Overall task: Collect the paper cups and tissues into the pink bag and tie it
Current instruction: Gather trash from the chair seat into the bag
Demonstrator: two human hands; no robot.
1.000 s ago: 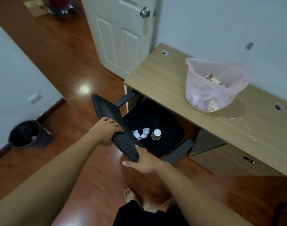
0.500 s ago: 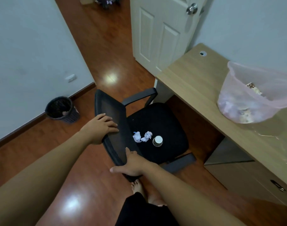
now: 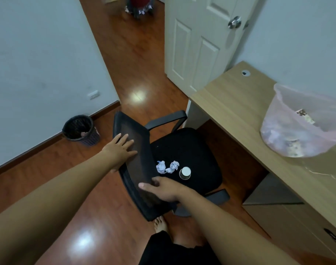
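The pink bag stands open on the desk at the right, and it already holds a heap of crumpled paper and what looks like cups — so a good part of the collecting seems done. What is left, as far as can be seen: two balled-up tissues and one paper cup standing upright beside them on the seat of the black chair. After those go in, the bag has yet to be tied; its mouth is wide open now.

Both hands are on the chair's backrest, not on any rubbish. The left hand lies flat against the back of the mesh with fingers spread and straight, gripping nothing. The right hand rests on the lower edge of the backrest, fingers loosely extended over the frame — more a press than a firm clasp, though the far side of the fingers is hidden.

Compared with half a second ago, the left hand has let go of the top edge and opened flat on the mesh, and the chair sits further out from under the desk, its seat more exposed. The tissues and cup keep their places on the seat. The bag has not been touched.
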